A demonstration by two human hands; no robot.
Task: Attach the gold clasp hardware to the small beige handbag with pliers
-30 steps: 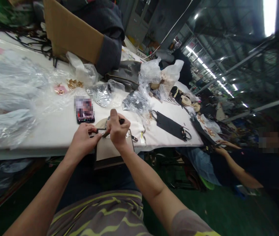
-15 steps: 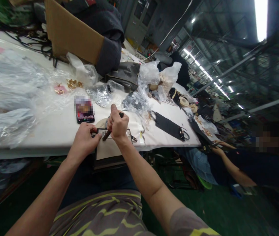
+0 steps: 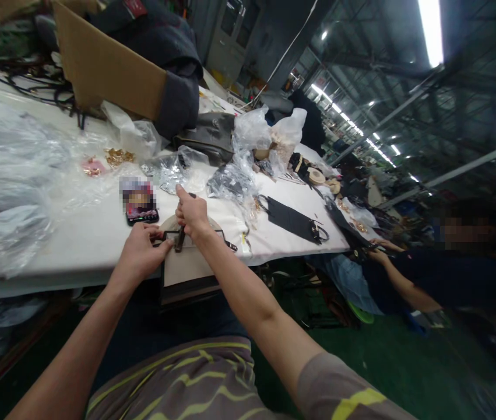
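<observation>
Holding a short dark tool [image 3: 180, 238] in my right hand [image 3: 193, 214], fist pressed together round its handle, thumb up; its long axis runs near upright, tipped slightly toward me, working end down.

Item: beige panel with dark frame [image 3: 186, 269]. Place: near edge of the worktop [image 3: 77, 233], overhanging toward my lap, top edge resting on the worktop surface.

Item: left hand [image 3: 143, 252]. Grip: fingers pinching the top left corner of the panel's dark frame. Which metal fitting sits beneath the fingertips I cannot tell.

Relation that counts: the tool's tip meets the frame just beside my left fingertips, to their right; the two hands are nearly touching. The panel lies below and toward me from both grips, its long axis running away from the worktop edge toward my body. Right hand is above the contact point, left hand level with it.

Nearby, on the worktop: phone [image 3: 141, 204], just beyond the left hand; clear plastic bags [image 3: 7, 192] toward the left end; black flat piece [image 3: 291, 220] toward the right corner; cardboard sheet [image 3: 108, 73] at the far edge. A co-worker's hand [image 3: 376, 255] works past the right end.
</observation>
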